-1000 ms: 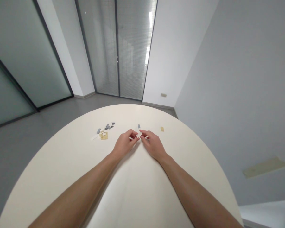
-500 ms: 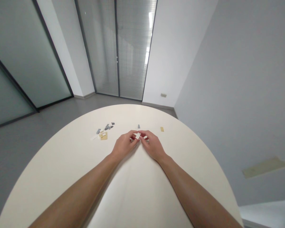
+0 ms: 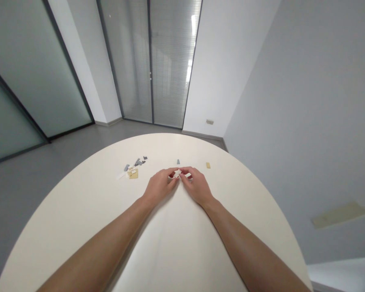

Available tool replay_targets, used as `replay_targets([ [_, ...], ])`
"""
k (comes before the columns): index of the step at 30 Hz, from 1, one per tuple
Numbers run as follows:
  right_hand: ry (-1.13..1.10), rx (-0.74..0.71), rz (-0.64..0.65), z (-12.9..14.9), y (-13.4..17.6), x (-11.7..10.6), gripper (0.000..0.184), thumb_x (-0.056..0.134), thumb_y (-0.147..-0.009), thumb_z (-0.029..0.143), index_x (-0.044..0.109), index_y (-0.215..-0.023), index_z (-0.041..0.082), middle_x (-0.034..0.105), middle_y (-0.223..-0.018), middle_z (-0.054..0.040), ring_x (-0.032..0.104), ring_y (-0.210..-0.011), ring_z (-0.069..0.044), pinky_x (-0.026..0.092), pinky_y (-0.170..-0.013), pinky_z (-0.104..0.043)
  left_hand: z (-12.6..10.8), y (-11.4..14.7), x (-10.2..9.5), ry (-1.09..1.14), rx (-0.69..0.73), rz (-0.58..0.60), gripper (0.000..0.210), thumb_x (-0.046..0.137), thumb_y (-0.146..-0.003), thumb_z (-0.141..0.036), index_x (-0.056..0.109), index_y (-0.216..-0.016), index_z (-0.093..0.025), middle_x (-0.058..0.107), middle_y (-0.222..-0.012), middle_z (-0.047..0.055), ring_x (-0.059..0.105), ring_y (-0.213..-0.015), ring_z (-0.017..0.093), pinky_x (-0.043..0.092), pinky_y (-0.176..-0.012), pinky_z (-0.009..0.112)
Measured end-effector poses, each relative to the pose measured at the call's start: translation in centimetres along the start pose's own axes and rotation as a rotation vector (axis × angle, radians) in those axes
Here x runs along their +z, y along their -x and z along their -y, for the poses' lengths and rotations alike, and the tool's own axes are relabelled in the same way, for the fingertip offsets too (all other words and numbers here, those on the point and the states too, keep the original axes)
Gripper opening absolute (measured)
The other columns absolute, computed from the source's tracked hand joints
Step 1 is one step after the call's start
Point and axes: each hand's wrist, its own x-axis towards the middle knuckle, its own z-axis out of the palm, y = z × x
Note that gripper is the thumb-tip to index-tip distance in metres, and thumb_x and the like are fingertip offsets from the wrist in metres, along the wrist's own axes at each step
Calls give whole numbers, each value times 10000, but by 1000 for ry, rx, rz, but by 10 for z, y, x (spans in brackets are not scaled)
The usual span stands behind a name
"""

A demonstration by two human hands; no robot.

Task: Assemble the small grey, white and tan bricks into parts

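Observation:
Both hands meet near the middle of the round white table [image 3: 176, 227]. Between their fingertips is a small white building-brick piece [image 3: 177, 173]. My left hand [image 3: 161, 184] pinches it from the left, thumb below and fingers above. From the right, my right hand [image 3: 197, 185] closes its thumb and fingers on the same piece. Part of another white bit [image 3: 187, 175] shows beneath the right fingers; whether it is joined to the held piece I cannot tell. Just beyond the fingertips lies a small grey piece [image 3: 178, 162].
Left of my hands is a loose group of pieces: a tan plate [image 3: 134, 175], grey pieces [image 3: 127, 167] and several dark ones [image 3: 145, 157]. A single tan piece [image 3: 208, 165] lies to the right. Past the table's far edge stand glass panels [image 3: 173, 73] and a white wall.
The white piece has turned slightly between my fingertips. Both hands keep their hold in nearly the same place, and the loose pieces lie as before.

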Motion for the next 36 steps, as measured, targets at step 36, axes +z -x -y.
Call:
replay_targets([
  [36, -198, 43, 20, 1, 0, 4, 261, 566, -863, 176, 667, -1101, 214, 741, -1064, -57, 695, -947, -171, 538, -737, -281, -7, 2, -6, -45, -82, -74, 189, 652, -872, -395, 624, -992, -251, 713, -899, -17, 660, -811, 172, 442, -690, 278],
])
